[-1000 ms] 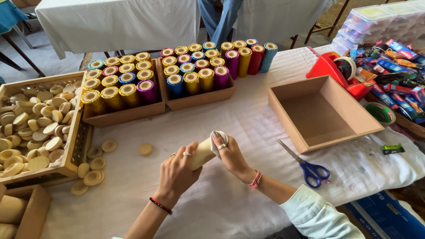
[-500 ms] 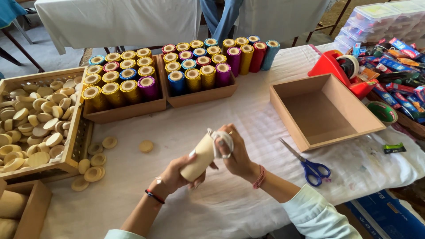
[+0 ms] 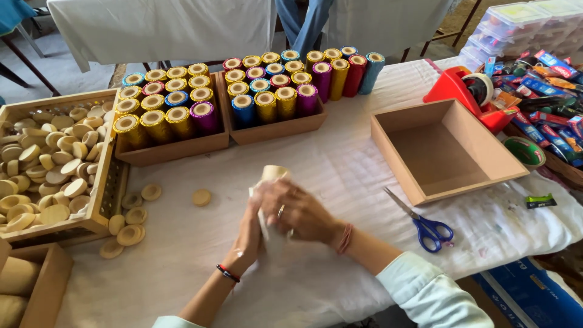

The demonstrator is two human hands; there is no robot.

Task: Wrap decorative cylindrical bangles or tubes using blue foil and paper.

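My left hand (image 3: 250,234) and my right hand (image 3: 297,209) are both closed around a cream tube (image 3: 270,182) wrapped in white paper, and I hold it tilted just above the white tablecloth (image 3: 182,267). To the right of the tube lie blue scissors (image 3: 425,225), and behind them stands an empty wooden box (image 3: 446,149). Far behind the tube, two trays hold upright shiny tubes (image 3: 243,91) in many colours.
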